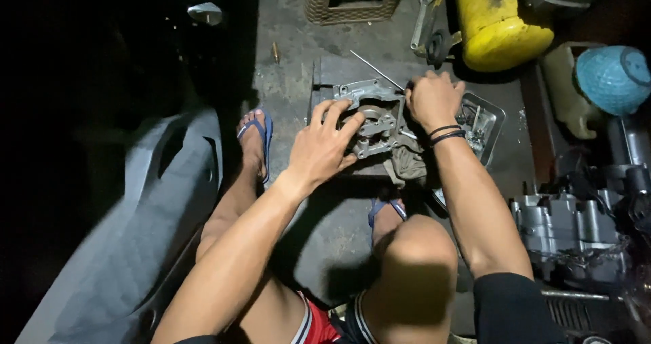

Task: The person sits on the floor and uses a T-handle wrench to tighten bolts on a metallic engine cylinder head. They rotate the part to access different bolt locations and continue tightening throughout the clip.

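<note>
1. A grey metal engine casting is lying on the concrete floor between the person's feet, partly resting on a dull rag. Every place below is told from this casting.
2. The left hand is resting on the casting's near-left side, fingers spread and curled over its rim, pressing down rather than pinching anything.
3. The right hand is sitting at the casting's far-right corner, closed into a fist. It seems to be gripping a tool whose thin metal rod is running up and to the left from the fist, but what lies inside the fist is hidden.
4. The casting's long axis is running from far-left to near-right, so the left hand is lying across its near end and the right hand is working at its far end. Both hands are touching it; the left one is covering more of it.
5. A shallow metal tray with small parts is sitting just right of the casting, behind the right wrist.
6. A yellow cylinder is lying beyond the casting to the far right, and a woven basket is standing straight beyond it.
7. A larger engine block is standing well to the right, nearer the person, and a grey body panel is lying well to the left.
</note>
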